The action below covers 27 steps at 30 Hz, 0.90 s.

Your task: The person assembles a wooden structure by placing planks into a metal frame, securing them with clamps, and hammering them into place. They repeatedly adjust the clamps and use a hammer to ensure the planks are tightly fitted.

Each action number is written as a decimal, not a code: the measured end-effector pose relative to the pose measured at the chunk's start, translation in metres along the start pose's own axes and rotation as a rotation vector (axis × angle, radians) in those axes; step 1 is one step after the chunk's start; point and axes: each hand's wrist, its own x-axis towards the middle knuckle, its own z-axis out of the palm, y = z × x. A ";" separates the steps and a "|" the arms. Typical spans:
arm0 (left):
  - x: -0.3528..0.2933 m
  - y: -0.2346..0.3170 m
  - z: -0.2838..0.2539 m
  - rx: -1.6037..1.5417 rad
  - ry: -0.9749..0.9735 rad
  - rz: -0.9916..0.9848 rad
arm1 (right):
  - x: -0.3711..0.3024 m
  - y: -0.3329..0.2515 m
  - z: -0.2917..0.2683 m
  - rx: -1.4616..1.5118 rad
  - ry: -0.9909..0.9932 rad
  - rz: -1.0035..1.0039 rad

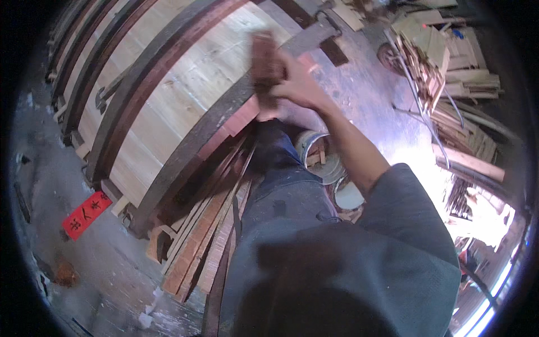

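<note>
My right hand (300, 87) is closed around a reddish-brown block (263, 62), which looks like wood and is smeared by motion. It holds the block over the near right end of a large rack, beside a dark metal bar (222, 112) with lighter wooden pieces (227, 132) along its side. Pale planks (168, 106) lie edge to edge as panels between the rack's dark curved-looking bars (135, 78). My left hand does not show.
Long wooden strips (205, 241) lie by my legs at the left. Buckets (320, 157) stand to my right, one with wood scraps. Farther right are a wheeled cart (393, 59) and stacked boards (466, 78). A red paper strip (88, 214) lies at the left.
</note>
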 end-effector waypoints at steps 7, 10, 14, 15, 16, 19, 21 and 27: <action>-0.021 0.001 -0.012 -0.079 -0.112 0.063 | -0.210 0.147 -0.079 -0.211 0.304 0.634; -0.023 0.009 -0.005 -0.090 -0.147 0.047 | -0.302 0.212 -0.046 -0.411 0.211 0.704; -0.034 0.013 0.002 -0.088 -0.204 -0.007 | -0.342 0.218 -0.034 -0.353 -0.156 1.158; -0.042 0.015 0.004 -0.097 -0.226 -0.012 | -0.343 0.216 -0.031 -0.405 -0.133 1.205; -0.052 0.014 0.005 -0.108 -0.245 -0.023 | -0.333 0.213 -0.035 -0.422 -0.148 1.050; -0.085 0.007 0.005 -0.132 -0.300 -0.043 | -0.287 0.191 -0.047 -0.461 -0.180 0.712; -0.108 0.012 -0.002 -0.164 -0.324 -0.042 | -0.228 0.157 -0.065 -0.468 -0.192 0.659; -0.230 0.043 -0.078 -0.290 -0.497 0.105 | -0.077 0.103 -0.096 -0.669 -0.048 -0.076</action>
